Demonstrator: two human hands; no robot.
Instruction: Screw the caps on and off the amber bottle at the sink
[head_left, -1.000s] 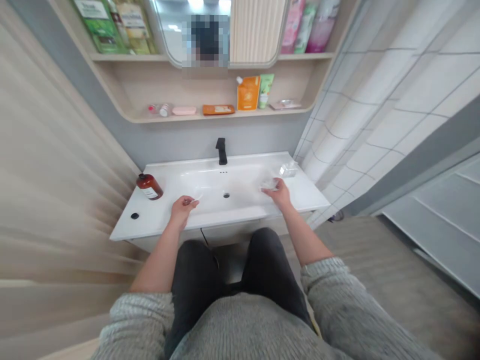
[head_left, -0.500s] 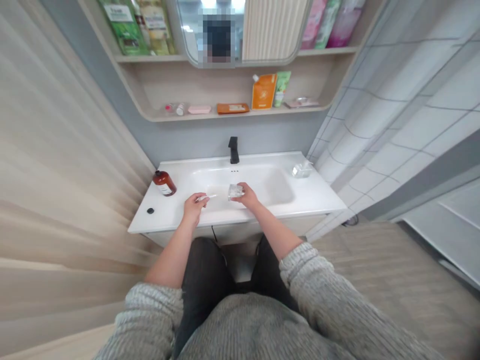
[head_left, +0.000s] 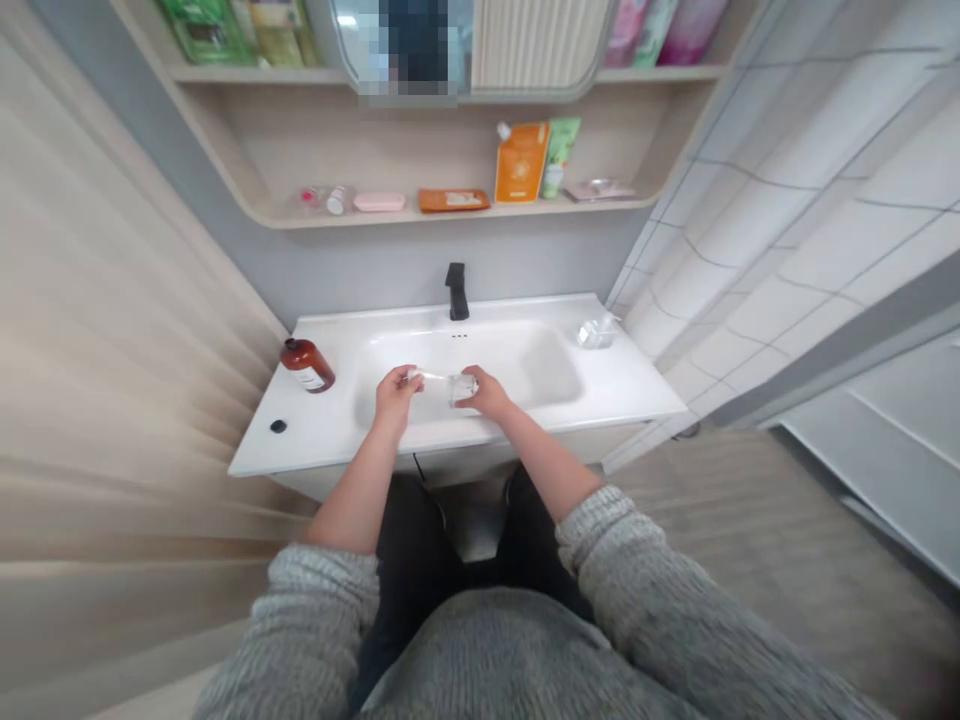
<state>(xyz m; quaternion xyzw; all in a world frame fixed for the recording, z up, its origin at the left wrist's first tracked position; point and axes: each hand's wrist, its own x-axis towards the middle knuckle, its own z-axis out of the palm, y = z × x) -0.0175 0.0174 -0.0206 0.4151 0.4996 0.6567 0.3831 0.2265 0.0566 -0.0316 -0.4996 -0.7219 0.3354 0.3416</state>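
Note:
Over the white sink (head_left: pixel 551 370), my left hand (head_left: pixel 395 395) pinches a small white piece with a thin clear tube (head_left: pixel 433 375), which looks like a pump top. The tube points right, towards a clear bottle (head_left: pixel 460 388) that lies tilted in my right hand (head_left: pixel 487 392). Fingers and thumb of the right hand wrap round the bottle's right end. Tube tip and bottle are very close; I cannot tell whether they touch.
A brown bottle (head_left: pixel 307 366) and a small black cap (head_left: pixel 278 426) stand on the counter's left. At the right sits a clear pump bottle (head_left: pixel 596 332). The black faucet (head_left: pixel 457 291) rises behind the basin. Above, a shelf (head_left: pixel 337 217) holds an orange pouch (head_left: pixel 521 163) and other toiletries.
My left hand has risen slightly and brought the tube nearer the clear bottle. The right hand still holds the bottle. The whole view has shifted a little.

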